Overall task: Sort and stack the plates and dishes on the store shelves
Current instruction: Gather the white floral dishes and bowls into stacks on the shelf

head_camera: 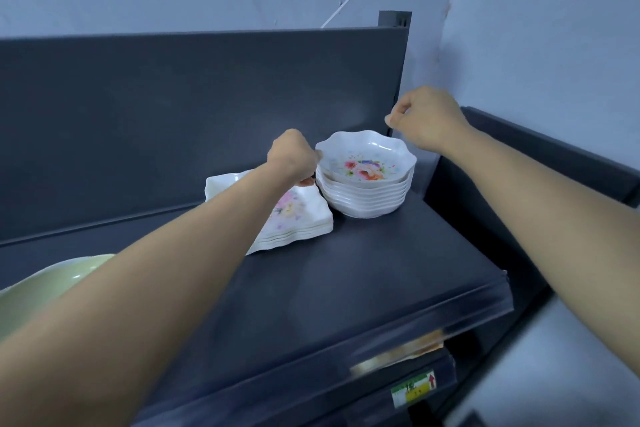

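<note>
The dark shelf [346, 288] carries all the items. A pale green dish [34, 291] lies under the left forearm, toward the shelf's front. The stack of square plates [304, 218] lies flat directly beneath the left wrist, with one corner pointing forward. The stack of bowls [367, 184] stands upright with the openings up, touching the right side of the left hand [294, 156], whose curled fingers grip the stack's left rim. The top bowl shows a flower print inside. The right hand [426, 118] hovers above and right of the bowls, its fingers curled tight and holding nothing.
</note>
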Demonstrator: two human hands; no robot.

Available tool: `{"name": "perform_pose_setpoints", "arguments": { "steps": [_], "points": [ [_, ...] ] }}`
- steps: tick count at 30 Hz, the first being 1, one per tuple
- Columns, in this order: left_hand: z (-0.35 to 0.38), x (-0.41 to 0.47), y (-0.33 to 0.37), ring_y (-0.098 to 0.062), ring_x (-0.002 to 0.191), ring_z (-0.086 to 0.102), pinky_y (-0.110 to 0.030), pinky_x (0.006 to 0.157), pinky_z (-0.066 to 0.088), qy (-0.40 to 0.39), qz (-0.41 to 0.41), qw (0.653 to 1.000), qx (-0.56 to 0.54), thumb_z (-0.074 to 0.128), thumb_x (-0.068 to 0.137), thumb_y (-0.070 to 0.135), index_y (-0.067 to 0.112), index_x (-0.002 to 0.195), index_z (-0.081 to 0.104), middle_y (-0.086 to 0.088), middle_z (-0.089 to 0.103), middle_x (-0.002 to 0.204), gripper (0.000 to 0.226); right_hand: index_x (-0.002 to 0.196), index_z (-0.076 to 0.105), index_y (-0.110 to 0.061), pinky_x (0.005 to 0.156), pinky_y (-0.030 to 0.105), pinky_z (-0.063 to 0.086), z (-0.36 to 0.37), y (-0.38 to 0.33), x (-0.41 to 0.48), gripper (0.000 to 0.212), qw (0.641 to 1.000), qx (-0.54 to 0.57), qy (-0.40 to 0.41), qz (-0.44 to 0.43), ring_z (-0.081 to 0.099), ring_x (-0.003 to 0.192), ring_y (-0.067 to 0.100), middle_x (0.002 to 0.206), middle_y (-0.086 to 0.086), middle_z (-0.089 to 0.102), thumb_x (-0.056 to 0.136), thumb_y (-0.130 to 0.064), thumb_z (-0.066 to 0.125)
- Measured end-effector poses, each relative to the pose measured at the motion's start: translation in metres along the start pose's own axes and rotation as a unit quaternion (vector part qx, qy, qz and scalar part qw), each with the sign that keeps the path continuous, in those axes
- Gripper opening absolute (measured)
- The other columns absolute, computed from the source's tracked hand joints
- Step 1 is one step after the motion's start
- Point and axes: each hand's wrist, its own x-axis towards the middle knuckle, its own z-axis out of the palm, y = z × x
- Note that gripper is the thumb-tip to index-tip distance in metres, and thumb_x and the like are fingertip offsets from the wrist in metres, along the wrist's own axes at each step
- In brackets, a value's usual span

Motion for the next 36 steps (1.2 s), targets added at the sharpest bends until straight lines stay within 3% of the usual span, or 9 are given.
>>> {"name": "perform_pose_setpoints", "arguments": {
  "steps": [5,9,15,19,22,26,29,33,36],
  "points": [
    [-0.047,-0.019,-0.024,-0.026,0.062,0.050,-0.031,0.060,0.044,0.037,0.044,0.996,0.065,0.052,0.087,0.008,0.013,0.077,0.046,-0.011,0.049,0.076,0.013,0.095,0.068,0.006,0.080,0.041,0.054,0.017,-0.052,-0.005,0.026,0.998,0.029,-0.017,-0.054,0.064,0.097,0.039,0.099,0.022,0.070,0.089,-0.017,0.058],
    [-0.101,-0.048,-0.056,-0.018,0.068,0.041,-0.031,0.064,0.035,0.083,0.046,0.993,0.074,0.053,0.083,0.007,0.016,0.080,0.048,-0.008,0.047,0.076,0.011,0.097,0.068,0.005,0.085,0.044,0.055,0.035,-0.118,-0.016,0.027,0.990,0.053,-0.047,-0.125,0.065,0.100,0.037,0.101,0.021,0.071,0.089,-0.017,0.056],
    [-0.196,-0.112,-0.118,-0.024,0.064,0.049,-0.035,0.066,0.051,0.183,-0.019,0.978,0.102,0.056,0.084,0.011,0.010,0.079,0.061,-0.012,0.056,0.073,0.007,0.096,0.071,-0.002,0.085,0.042,0.055,0.070,-0.234,-0.052,0.023,0.961,0.093,-0.111,-0.237,0.066,0.096,0.033,0.099,0.013,0.072,0.091,-0.019,0.056],
    [-0.252,-0.156,-0.160,-0.019,0.062,0.044,-0.029,0.062,0.040,0.241,-0.077,0.960,0.120,0.056,0.082,0.012,0.017,0.077,0.056,-0.010,0.050,0.069,0.007,0.097,0.071,-0.005,0.085,0.040,0.055,0.088,-0.303,-0.083,0.023,0.933,0.111,-0.153,-0.305,0.066,0.096,0.032,0.100,0.011,0.071,0.092,-0.021,0.056],
    [-0.291,-0.193,-0.192,-0.023,0.060,0.047,-0.028,0.064,0.044,0.276,-0.120,0.946,0.119,0.056,0.081,0.011,0.013,0.078,0.062,-0.011,0.055,0.067,0.007,0.099,0.071,-0.007,0.086,0.037,0.053,0.101,-0.353,-0.113,0.023,0.911,0.127,-0.178,-0.350,0.064,0.098,0.030,0.104,0.009,0.070,0.092,-0.023,0.056],
    [-0.336,-0.236,-0.230,-0.026,0.059,0.054,-0.026,0.062,0.046,0.311,-0.180,0.926,0.113,0.056,0.084,0.010,0.009,0.082,0.065,-0.011,0.057,0.063,0.009,0.103,0.070,-0.003,0.088,0.040,0.053,0.123,-0.410,-0.149,0.027,0.889,0.132,-0.219,-0.379,0.064,0.101,0.032,0.106,0.012,0.071,0.090,-0.022,0.056],
    [-0.364,-0.260,-0.260,-0.029,0.062,0.061,-0.033,0.072,0.055,0.335,-0.216,0.913,0.092,0.056,0.084,0.007,-0.001,0.090,0.066,-0.016,0.060,0.072,0.014,0.107,0.068,0.001,0.090,0.041,0.053,0.146,-0.447,-0.173,0.031,0.881,0.130,-0.253,-0.379,0.063,0.106,0.033,0.109,0.016,0.070,0.089,-0.022,0.058],
    [-0.391,-0.284,-0.290,-0.032,0.069,0.063,-0.042,0.083,0.056,0.346,-0.241,0.902,0.087,0.057,0.087,0.006,-0.005,0.097,0.067,-0.022,0.065,0.083,0.018,0.095,0.067,0.001,0.072,0.032,0.050,0.181,-0.487,-0.195,0.025,0.878,0.096,-0.295,-0.363,0.063,0.087,0.029,0.097,0.012,0.069,0.085,-0.021,0.059],
    [-0.410,-0.301,-0.310,-0.024,0.059,0.063,-0.032,0.067,0.055,0.336,-0.262,0.898,0.108,0.057,0.088,0.011,0.001,0.087,0.066,-0.015,0.066,0.077,0.013,0.064,0.047,-0.006,0.050,0.024,0.032,0.204,-0.508,-0.207,0.022,0.884,0.057,-0.309,-0.346,0.044,0.057,0.023,0.066,0.008,0.052,0.083,-0.014,0.055]
  ]
}}
